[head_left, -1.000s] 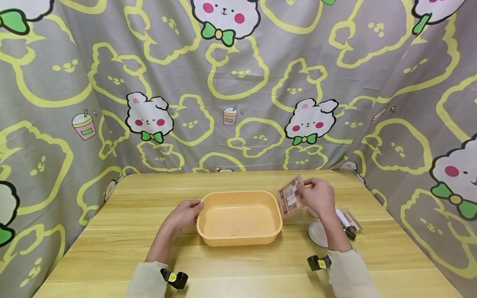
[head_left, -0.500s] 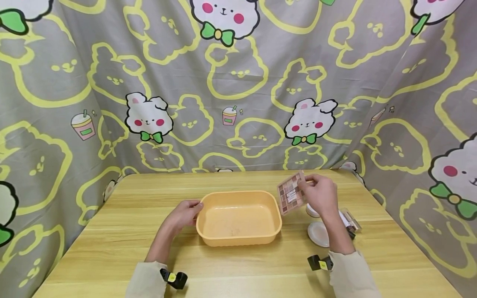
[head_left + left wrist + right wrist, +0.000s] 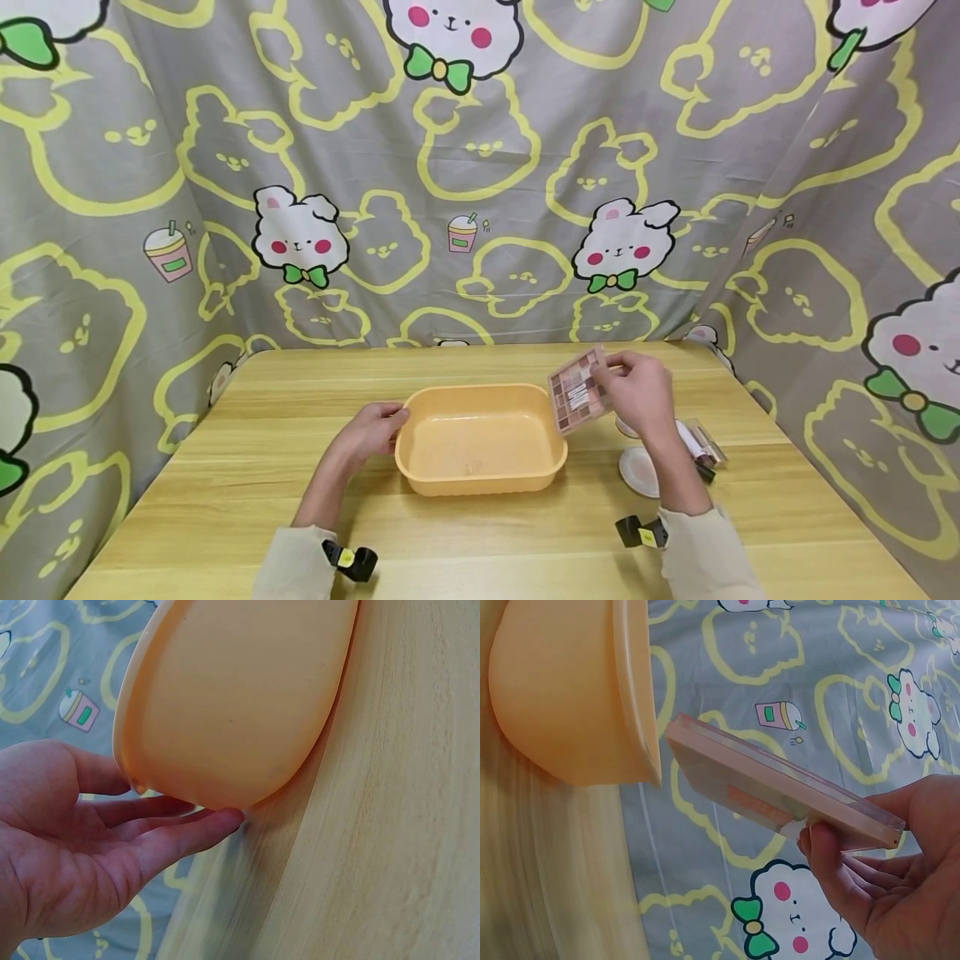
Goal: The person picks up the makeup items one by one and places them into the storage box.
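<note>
A yellow-orange plastic basin (image 3: 480, 483) stands on the wooden table in the head view, its inside floor bare. At its left end my left hand (image 3: 375, 431) holds it, thumb at the rim and fingers against the outer wall, as the left wrist view shows of the basin (image 3: 232, 697). My right hand (image 3: 641, 392) pinches an eyeshadow palette (image 3: 577, 396) with a clear lid by its right edge. Tilted, the palette hangs in the air beside the basin's right rim. From the right wrist, the palette (image 3: 772, 787) appears edge-on, thumb and fingers on opposite faces.
Right of the basin lie a round white disc-like item (image 3: 637, 471) and another round one, partly behind my right hand. Beyond the right forearm are a white tube (image 3: 688, 440), a clear-lidded narrow case (image 3: 707, 443) and a black-ended piece. Patterned curtain (image 3: 480, 250) encloses the table.
The palette in my right hand has shifted slightly left, its lower left corner now overlapping the basin's right rim in the head view. My left hand and the basin stay put.
</note>
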The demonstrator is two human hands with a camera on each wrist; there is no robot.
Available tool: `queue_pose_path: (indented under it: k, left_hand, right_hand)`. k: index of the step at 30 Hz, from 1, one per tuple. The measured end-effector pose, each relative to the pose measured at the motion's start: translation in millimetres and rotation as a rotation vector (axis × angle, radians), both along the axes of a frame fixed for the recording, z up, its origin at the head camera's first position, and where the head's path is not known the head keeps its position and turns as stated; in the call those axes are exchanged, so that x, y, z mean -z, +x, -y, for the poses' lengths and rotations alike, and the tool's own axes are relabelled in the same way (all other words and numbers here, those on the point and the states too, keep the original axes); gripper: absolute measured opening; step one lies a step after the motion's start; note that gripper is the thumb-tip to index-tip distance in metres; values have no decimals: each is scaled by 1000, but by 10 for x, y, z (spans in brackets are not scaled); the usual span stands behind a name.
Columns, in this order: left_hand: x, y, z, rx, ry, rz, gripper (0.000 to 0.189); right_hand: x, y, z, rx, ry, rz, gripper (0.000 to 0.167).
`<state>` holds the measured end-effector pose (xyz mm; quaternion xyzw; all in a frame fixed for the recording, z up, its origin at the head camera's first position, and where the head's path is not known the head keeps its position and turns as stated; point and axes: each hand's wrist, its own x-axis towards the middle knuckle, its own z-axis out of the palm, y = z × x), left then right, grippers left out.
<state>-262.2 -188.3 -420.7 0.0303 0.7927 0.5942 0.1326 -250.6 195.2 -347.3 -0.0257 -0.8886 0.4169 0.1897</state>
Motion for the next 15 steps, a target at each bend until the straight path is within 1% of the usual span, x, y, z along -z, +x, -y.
queue_pose_path:
  k: [8,13,15]
  left_hand:
    - [7,-23,5,-30,-15,7,42]
    - [12,-20,8,-27,-16,6,42]
    - [10,-14,6,-16,-9,4,42]
  right_hand:
    - [22,-19,85,-53,1,39,26]
    - [57,-14,156,-89,4,65,26]
    - [78,-18,186,-97,6,68,25]
